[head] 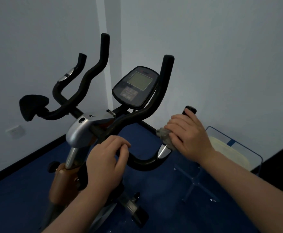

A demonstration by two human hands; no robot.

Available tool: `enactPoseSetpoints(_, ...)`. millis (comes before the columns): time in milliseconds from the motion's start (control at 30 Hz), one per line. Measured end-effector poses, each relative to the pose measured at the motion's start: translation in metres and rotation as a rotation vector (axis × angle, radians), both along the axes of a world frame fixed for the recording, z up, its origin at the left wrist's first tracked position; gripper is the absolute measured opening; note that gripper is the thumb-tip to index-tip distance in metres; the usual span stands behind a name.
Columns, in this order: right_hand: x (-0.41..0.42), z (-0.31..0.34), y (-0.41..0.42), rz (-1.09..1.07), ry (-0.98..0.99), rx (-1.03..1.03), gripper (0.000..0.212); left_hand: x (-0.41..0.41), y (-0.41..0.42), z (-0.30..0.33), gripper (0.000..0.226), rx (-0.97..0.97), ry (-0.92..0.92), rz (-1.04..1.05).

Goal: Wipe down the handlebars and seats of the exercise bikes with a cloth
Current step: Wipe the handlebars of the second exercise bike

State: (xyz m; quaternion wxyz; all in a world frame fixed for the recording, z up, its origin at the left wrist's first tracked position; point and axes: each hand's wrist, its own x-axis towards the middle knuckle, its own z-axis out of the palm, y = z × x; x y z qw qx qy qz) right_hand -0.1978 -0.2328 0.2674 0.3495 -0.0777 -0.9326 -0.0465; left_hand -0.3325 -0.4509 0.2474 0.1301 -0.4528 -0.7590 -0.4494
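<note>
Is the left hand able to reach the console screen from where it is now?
Probably yes: the left hand grips the handlebar below the console screen, with only open space visible between them.

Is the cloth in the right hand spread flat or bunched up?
Bunched up. The grey cloth is a crumpled wad wrapped round the handlebar under the right hand; only its end shows.

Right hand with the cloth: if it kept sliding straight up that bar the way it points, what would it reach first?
The right hand grips the cloth around the handlebar. Straight on, it would likely meet the bar's black end cap, just beyond the fingers. Past that, only the wall shows, though depth is unclear.
</note>
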Motion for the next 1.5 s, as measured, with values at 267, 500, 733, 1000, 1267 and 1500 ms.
enactPoseSetpoints(267, -0.004, -0.029, -0.043, 0.199, -0.073, 0.091, 0.022, -0.001, 0.001, 0.000, 0.026, -0.021, 0.021, 0.006)
enactPoseSetpoints(500, -0.009, -0.019, -0.017, -0.044, 0.212, -0.133, 0.023, -0.001, 0.001, 0.000, 0.027, -0.016, 0.006, 0.027)
enactPoseSetpoints(733, -0.008, 0.003, 0.009, 0.159, 0.037, 0.194, 0.020, -0.002, 0.001, 0.000, 0.027, -0.036, 0.019, 0.023)
enactPoseSetpoints(1000, -0.023, 0.014, 0.000, -0.224, 0.658, -0.810, 0.021, -0.001, 0.002, 0.002, 0.025, -0.049, 0.023, 0.040)
enactPoseSetpoints(1267, -0.036, -0.007, -0.051, -0.303, 0.829, -1.262, 0.034, -0.002, 0.002, 0.000, 0.025, -0.059, 0.012, 0.030)
enactPoseSetpoints(1500, -0.035, -0.023, -0.056, -0.265, 0.699, -0.943, 0.054, -0.003, 0.003, 0.000, 0.026, -0.064, 0.019, 0.032)
